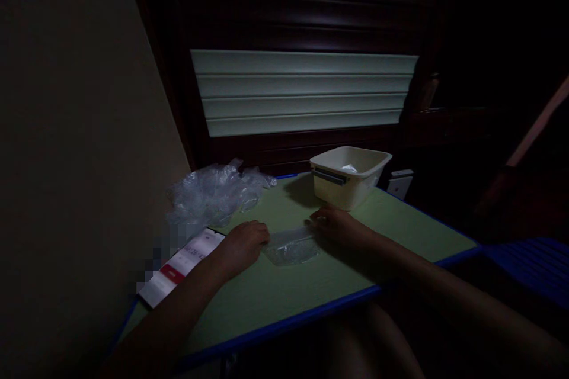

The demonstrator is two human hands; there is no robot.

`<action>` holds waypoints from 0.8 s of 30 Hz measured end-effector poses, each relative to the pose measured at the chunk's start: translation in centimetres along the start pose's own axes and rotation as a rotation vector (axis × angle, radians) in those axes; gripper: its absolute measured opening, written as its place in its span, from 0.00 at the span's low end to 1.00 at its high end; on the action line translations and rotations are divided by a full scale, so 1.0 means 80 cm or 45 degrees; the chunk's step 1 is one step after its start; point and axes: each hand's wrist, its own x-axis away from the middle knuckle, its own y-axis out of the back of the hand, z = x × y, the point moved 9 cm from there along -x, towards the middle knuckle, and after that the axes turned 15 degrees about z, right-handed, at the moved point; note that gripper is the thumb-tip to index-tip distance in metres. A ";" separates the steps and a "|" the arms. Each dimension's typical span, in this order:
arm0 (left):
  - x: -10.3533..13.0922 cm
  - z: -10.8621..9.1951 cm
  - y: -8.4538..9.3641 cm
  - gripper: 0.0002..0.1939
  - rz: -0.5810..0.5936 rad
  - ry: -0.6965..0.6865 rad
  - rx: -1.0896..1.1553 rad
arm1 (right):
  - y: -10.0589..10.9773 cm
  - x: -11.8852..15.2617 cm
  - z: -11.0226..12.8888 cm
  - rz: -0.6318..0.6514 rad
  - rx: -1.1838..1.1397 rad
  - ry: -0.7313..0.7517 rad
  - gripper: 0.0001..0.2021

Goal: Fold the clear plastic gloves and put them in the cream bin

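A flat clear plastic bag (293, 249) lies on the light green tabletop between my two hands. My left hand (244, 244) is at its left edge, fingers curled down and closed on the plastic. At the bag's upper right corner is my right hand (335, 225), its thumb and fingers bent together on the edge; the dim light blurs the fingertips. A loose heap of crumpled clear plastic bags (213, 192) sits at the back left of the table. Behind my right hand stands a cream plastic bin (342, 189) with a grey handle and some clear plastic inside.
A phone (184, 266) with a lit screen lies under my left forearm. The green table (275, 302) has a blue rim, with a wall on its left and a dark slatted panel behind. A blue slatted stool (533, 266) is at right. Another person's arm (537, 124) shows at far right.
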 end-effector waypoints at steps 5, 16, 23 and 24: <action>0.005 0.002 0.005 0.09 -0.090 0.037 0.076 | -0.010 -0.011 -0.007 -0.049 -0.058 -0.002 0.09; 0.000 0.032 -0.010 0.14 -0.296 0.146 0.374 | -0.004 -0.001 0.012 -0.146 -0.360 0.135 0.06; -0.001 0.038 -0.009 0.05 -0.316 0.196 0.493 | -0.011 0.001 0.007 -0.119 -0.486 0.109 0.20; 0.000 0.037 -0.008 0.04 -0.314 0.201 0.505 | -0.014 0.001 0.007 -0.088 -0.500 0.109 0.25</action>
